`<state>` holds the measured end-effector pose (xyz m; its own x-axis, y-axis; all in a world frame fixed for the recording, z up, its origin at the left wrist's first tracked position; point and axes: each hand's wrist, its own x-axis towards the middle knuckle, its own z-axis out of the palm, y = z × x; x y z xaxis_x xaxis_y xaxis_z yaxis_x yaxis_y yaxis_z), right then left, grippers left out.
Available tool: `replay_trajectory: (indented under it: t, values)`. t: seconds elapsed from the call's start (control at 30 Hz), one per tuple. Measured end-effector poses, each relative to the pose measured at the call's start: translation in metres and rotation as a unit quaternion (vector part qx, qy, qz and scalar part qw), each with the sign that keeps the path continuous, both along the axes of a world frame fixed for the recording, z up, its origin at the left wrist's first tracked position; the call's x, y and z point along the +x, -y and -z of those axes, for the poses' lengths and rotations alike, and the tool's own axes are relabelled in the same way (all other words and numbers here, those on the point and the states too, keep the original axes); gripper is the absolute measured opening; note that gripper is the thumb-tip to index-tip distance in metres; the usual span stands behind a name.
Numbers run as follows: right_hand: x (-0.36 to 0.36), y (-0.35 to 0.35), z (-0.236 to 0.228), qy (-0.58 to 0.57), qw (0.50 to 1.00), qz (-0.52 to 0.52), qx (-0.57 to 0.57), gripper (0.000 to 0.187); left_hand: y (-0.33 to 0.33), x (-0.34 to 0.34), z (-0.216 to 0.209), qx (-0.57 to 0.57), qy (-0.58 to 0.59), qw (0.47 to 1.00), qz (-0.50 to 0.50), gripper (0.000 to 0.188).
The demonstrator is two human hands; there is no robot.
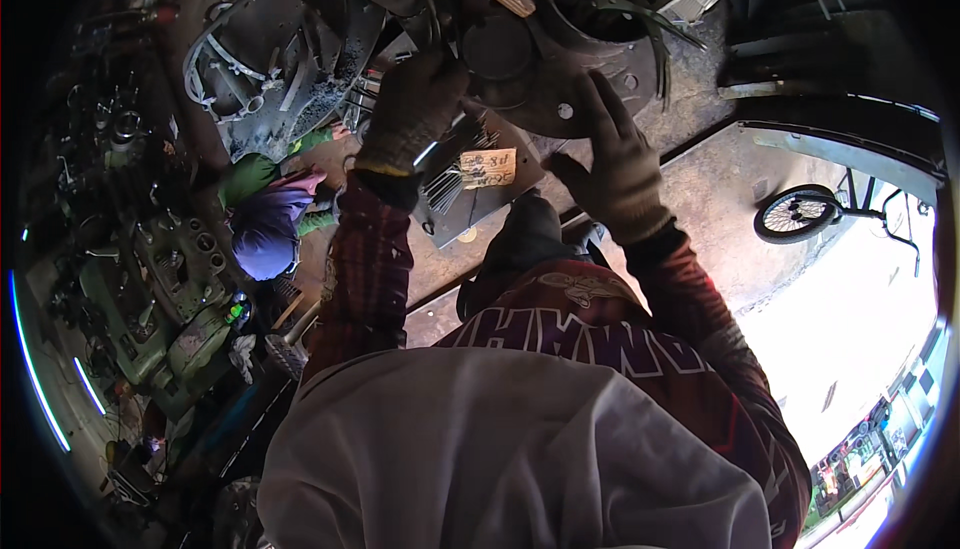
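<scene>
Both hands are gloved and raised to a dark round metal disc (545, 79) at the far middle of the scene, part of a larger machine assembly.

The left hand (412, 109) sits at the disc's left edge. Its fingers are curled inward into a clenched grip, closed around something at the rim of the disc, though what exactly lies inside the fist is hidden by the glove. A bright thin metal piece (427, 152) shows just below the palm.

The right hand (615, 159) is released: its fingers are spread wide and straight, the fingertips (597, 89) laid flat against the near right face of the disc, holding nothing.

Just near the disc, between the two wrists, a small pale tag (487, 167) lies on a dark flat plate. Beyond the disc stands a round container (610, 4) with long bent metal strips in it.

To the left, another person in a purple head covering (265, 234) and green sleeves crouches among green machine parts (165, 289). A bicycle (800, 212) stands on the concrete floor (715, 199) at right.
</scene>
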<state>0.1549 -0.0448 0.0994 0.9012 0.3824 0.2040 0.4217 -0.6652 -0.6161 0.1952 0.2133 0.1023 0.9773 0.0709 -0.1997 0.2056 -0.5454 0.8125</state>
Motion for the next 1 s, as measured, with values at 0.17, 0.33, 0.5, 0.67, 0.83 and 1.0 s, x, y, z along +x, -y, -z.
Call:
replay_trajectory:
  t: [0.17, 0.33, 0.5, 0.67, 0.83, 1.0]
  values:
    - [-0.067, 0.069, 0.017, -0.046, 0.997, 0.059, 0.03, 0.086, 0.005, -0.029, -0.027, 0.004, 0.021, 1.0, 0.01, 0.022]
    - [-0.081, 0.095, 0.001, -0.239, 0.902, 0.019, 0.36, 0.059, 0.066, -0.077, -0.092, -0.155, 0.058, 0.986, 0.002, 0.021]
    - [-0.096, 0.131, -0.063, -0.268, 0.823, -0.043, 0.499, 0.053, 0.147, -0.11, -0.136, -0.221, 0.155, 0.963, -0.02, 0.021]
    - [-0.112, 0.165, -0.086, -0.275, 0.763, -0.062, 0.582, 0.048, 0.2, -0.13, -0.151, -0.192, 0.281, 0.94, 0.023, 0.019]
    - [-0.128, 0.179, -0.099, -0.258, 0.766, -0.051, 0.587, 0.043, 0.208, -0.148, -0.153, -0.287, 0.115, 0.947, 0.088, 0.037]
    - [-0.133, 0.188, -0.109, -0.256, 0.768, -0.039, 0.586, 0.039, 0.206, -0.138, -0.12, -0.158, 0.262, 0.949, 0.077, 0.049]
